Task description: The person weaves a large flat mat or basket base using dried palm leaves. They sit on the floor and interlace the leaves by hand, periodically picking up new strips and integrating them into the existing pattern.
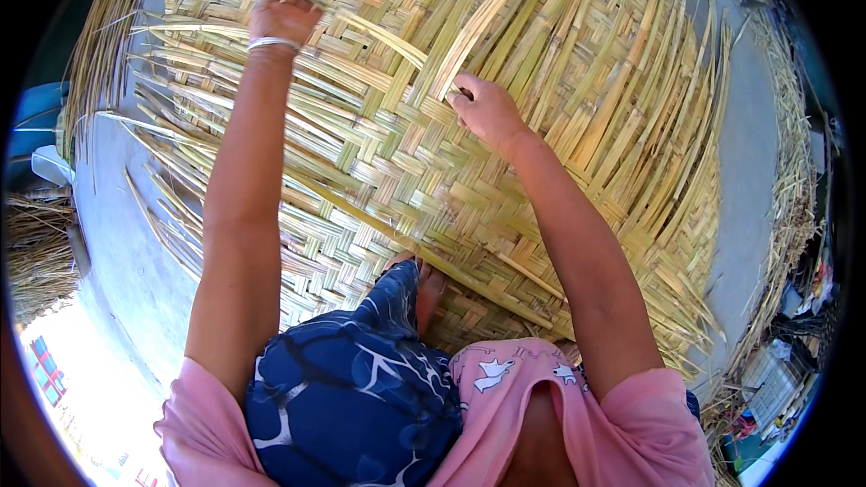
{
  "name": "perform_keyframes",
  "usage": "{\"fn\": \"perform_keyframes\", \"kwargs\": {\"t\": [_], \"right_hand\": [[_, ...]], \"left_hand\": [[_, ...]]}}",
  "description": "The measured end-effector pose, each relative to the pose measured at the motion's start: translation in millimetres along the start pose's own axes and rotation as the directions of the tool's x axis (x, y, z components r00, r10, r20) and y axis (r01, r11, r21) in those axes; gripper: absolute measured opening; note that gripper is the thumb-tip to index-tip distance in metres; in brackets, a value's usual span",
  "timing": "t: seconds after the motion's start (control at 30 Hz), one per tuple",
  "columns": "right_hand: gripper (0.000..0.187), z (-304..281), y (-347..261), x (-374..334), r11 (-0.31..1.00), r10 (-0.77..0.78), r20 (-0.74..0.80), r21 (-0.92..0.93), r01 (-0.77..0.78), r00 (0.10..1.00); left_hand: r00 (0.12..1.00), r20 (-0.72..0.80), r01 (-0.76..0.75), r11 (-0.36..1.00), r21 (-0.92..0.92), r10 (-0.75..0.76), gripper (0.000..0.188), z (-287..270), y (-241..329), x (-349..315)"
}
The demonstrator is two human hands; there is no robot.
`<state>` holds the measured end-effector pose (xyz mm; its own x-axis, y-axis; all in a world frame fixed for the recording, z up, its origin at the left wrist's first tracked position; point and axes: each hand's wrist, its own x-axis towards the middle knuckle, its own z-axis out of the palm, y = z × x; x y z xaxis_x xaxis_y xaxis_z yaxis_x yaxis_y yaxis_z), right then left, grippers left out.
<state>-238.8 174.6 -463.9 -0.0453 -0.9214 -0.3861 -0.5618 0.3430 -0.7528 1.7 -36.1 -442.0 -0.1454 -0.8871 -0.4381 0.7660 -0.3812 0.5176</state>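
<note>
A large woven mat (pixel 397 162) of flat yellow-green split reed or bamboo strips lies under me. My left hand (pixel 287 13), a white bangle at its wrist, is raised at the far left and closed round the end of a pale strip (pixel 379 34). That strip slants down to the right, toward the weave near my right hand. At the middle of the mat, my right hand (pixel 487 110) has its thumb and fingers pinched on a strip (pixel 458 61) that runs up and away. Unwoven strip ends (pixel 631 135) fan out to the right, and others (pixel 198 59) to the left.
Bundled thin stalks (pixel 104 45) lie at the far left, with grey floor (pixel 122 207) beside the mat. Straw litter (pixel 785 117) and clutter (pixel 780 379) line the right side. My foot (pixel 428 293) and patterned blue cloth (pixel 352 388) are at the near edge.
</note>
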Motion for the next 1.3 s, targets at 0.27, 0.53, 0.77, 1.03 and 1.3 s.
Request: {"fn": "perform_keyframes", "kwargs": {"t": [0.27,0.53,0.77,1.03,1.3], "right_hand": [[0.028,16,4,-2,0.999,-0.017,-0.174,-0.031,0.012,0.985],[0.026,36,-5,-30,0.972,-0.214,-0.414,-0.182,0.15,0.885],[0.03,52,4,-43,0.667,-0.478,-0.179,-0.711,0.223,0.86],[0.036,54,8,-42,0.48,-0.548,-0.101,-0.851,0.214,0.83],[0.041,48,1,-65,0.627,-0.469,-0.145,-0.749,0.213,0.871]], "left_hand": [[0.946,0.324,-0.068,0.993,0.101,0.032,0.02,-38,100,-5],[0.852,0.074,-0.361,0.48,0.799,0.519,0.021,-30,97,-9],[0.749,-0.018,-0.23,0.286,0.93,0.662,0.03,-85,82,11],[0.827,0.362,-0.166,-0.428,0.889,0.431,0.039,-75,-33,-72],[0.743,0.658,-0.482,-0.584,0.653,0.122,0.039,-66,-128,-151]]}}
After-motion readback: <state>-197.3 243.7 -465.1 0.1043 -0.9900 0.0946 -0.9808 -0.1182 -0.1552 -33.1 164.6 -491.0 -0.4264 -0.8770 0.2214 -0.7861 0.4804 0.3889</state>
